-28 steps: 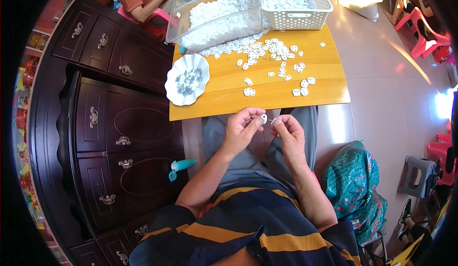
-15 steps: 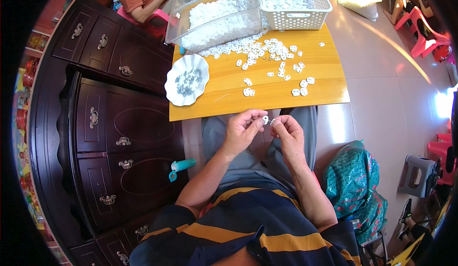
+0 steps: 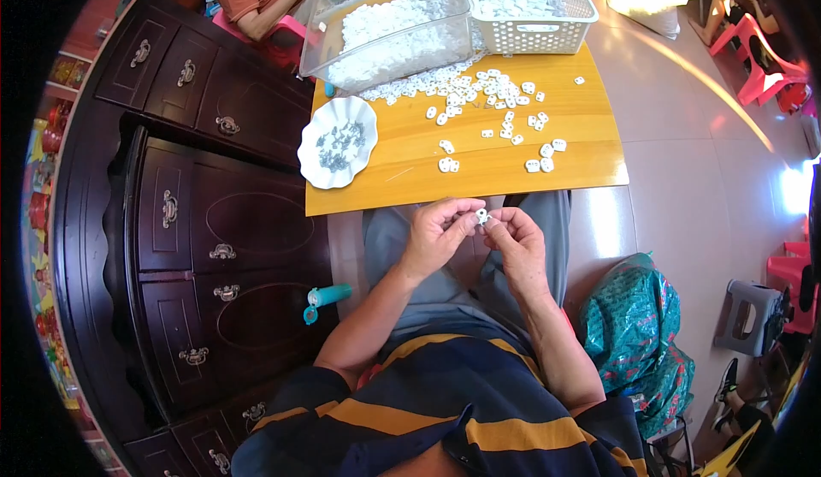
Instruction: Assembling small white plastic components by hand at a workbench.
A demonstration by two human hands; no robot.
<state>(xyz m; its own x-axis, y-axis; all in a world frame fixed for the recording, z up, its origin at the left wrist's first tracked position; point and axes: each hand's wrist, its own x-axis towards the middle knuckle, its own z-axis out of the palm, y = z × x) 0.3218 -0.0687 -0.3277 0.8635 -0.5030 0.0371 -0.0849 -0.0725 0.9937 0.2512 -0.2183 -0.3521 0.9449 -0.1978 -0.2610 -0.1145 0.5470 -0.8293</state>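
- A white scalloped dish (image 3: 333, 108) of small greyish bits sits at the left of the table (image 3: 402, 135), unchanged.
- The left hand (image 3: 430, 239), just off the table's near edge, pinches a white piece (image 3: 482, 213) between thumb and fingers.
- That white piece now meets the right hand's fingertips; a moment ago a short gap showed there. The joining seems under way, though whether anything is seated cannot be told.
- The right hand (image 3: 519, 239) grips a small part, mostly hidden by its thumb and finger.
- Loose white pieces (image 3: 559, 145) lie farther right on the table, apparently undisturbed.
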